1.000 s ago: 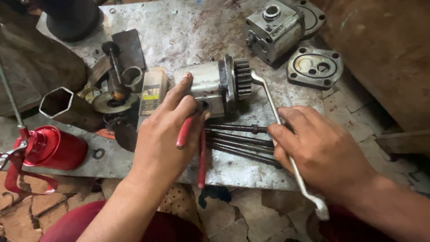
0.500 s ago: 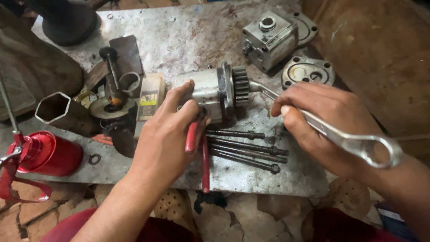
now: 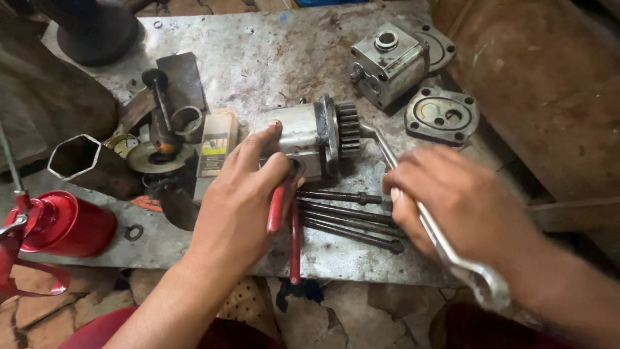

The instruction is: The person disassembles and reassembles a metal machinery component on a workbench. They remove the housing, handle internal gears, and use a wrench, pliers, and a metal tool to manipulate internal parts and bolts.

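Gripping the ring spanner (image 3: 445,249), the right hand (image 3: 462,203) had swung its free end back down toward the near edge, the far end staying at the gear (image 3: 349,127). The left hand (image 3: 242,200) stayed clamped on the pump body (image 3: 300,132) mid-plate, red-handled pliers (image 3: 284,220) beneath it, long bolts (image 3: 349,223) between the hands.

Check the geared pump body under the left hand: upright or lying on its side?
On its side. The pump body lies along the metal plate, its gear facing sideways toward the wrench.
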